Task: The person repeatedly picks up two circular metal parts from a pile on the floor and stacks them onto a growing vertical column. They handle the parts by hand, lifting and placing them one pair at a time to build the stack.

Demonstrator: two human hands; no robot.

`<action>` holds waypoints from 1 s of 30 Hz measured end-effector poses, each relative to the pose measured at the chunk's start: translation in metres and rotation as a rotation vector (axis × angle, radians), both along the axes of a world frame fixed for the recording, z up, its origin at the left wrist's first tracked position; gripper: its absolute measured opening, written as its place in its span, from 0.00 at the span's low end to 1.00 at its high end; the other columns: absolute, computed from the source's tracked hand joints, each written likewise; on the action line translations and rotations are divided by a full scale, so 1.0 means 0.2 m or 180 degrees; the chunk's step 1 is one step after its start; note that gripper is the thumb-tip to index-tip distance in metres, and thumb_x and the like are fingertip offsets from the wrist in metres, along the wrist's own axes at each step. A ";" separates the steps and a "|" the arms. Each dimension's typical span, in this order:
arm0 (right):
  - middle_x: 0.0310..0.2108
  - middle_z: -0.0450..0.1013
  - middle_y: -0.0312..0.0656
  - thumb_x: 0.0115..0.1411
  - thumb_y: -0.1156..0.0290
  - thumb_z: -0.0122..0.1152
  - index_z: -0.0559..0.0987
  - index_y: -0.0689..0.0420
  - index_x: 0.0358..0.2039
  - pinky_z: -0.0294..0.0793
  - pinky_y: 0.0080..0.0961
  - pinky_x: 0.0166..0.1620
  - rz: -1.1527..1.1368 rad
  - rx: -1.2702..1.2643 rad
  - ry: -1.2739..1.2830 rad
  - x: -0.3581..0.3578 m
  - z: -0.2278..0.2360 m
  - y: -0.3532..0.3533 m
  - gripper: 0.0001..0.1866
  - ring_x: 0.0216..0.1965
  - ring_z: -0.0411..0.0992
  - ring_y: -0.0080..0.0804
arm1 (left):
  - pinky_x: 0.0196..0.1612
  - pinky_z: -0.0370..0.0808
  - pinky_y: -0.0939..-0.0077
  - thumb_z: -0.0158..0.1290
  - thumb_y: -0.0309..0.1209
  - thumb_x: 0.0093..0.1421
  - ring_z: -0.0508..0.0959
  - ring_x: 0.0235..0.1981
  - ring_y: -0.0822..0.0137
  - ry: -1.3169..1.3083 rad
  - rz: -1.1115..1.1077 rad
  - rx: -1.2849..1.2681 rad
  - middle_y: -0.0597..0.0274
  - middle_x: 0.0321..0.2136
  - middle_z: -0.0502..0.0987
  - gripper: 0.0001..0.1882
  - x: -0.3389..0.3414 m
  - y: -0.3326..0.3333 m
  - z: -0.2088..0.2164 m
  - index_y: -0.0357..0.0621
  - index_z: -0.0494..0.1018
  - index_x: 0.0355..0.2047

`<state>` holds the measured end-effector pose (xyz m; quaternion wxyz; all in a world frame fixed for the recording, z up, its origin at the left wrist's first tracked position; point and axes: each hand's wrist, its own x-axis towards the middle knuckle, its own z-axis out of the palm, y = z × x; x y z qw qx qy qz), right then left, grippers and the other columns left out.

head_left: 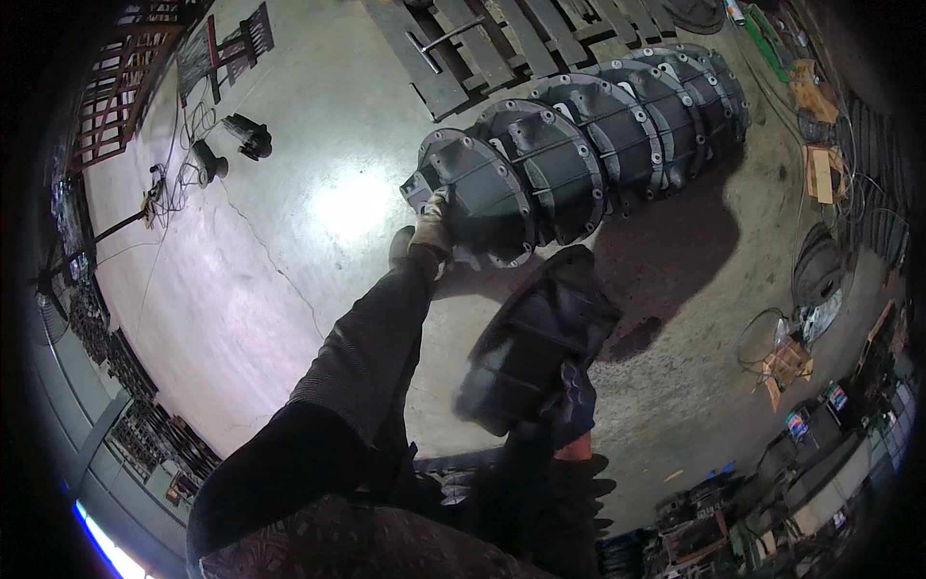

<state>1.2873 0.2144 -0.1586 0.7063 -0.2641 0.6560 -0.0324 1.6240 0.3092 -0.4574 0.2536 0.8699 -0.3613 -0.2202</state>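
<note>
A row of dark cast-metal housings lies on the floor ahead, nested one behind another, with ribbed walls and bolt-holed flanges. My left hand, in a pale work glove, grips the edge of the nearest housing at the row's left end. Close to my body, a separate dark housing hangs tilted, its lower left part blurred. My right hand, in a dark glove, is closed on this housing's lower right edge. Its fingertips are partly hidden against the dark metal.
A slatted dark pallet with a T-handled bar on it lies behind the row. Cables and a dark power tool rest on the floor at left. Cardboard pieces and stacked metal parts line the right side.
</note>
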 end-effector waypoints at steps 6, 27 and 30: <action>0.56 0.77 0.43 0.73 0.58 0.56 0.75 0.62 0.62 0.74 0.34 0.59 -0.0680 0.0289 -0.0175 0.09 -0.15 0.10 0.25 0.54 0.75 0.37 | 0.52 0.75 0.68 0.47 0.30 0.71 0.74 0.55 0.62 -0.0032 -0.0147 -0.0029 0.57 0.52 0.75 0.19 0.00 0.02 0.03 0.43 0.70 0.60; 0.69 0.67 0.43 0.75 0.44 0.46 0.68 0.50 0.71 0.65 0.48 0.70 -0.2565 0.0895 -0.3047 0.55 -0.02 0.67 0.32 0.67 0.66 0.48 | 0.44 0.78 0.73 0.57 0.41 0.67 0.79 0.35 0.73 0.2062 0.0653 0.0950 0.70 0.34 0.80 0.14 1.11 1.77 1.37 0.45 0.81 0.44; 0.70 0.66 0.45 0.74 0.44 0.47 0.70 0.48 0.70 0.63 0.48 0.71 -0.2732 0.0643 -0.3219 0.64 -0.07 0.79 0.31 0.69 0.63 0.49 | 0.40 0.78 0.72 0.57 0.39 0.68 0.77 0.33 0.72 0.2107 0.1105 0.1278 0.69 0.31 0.79 0.13 1.27 2.41 1.69 0.44 0.82 0.43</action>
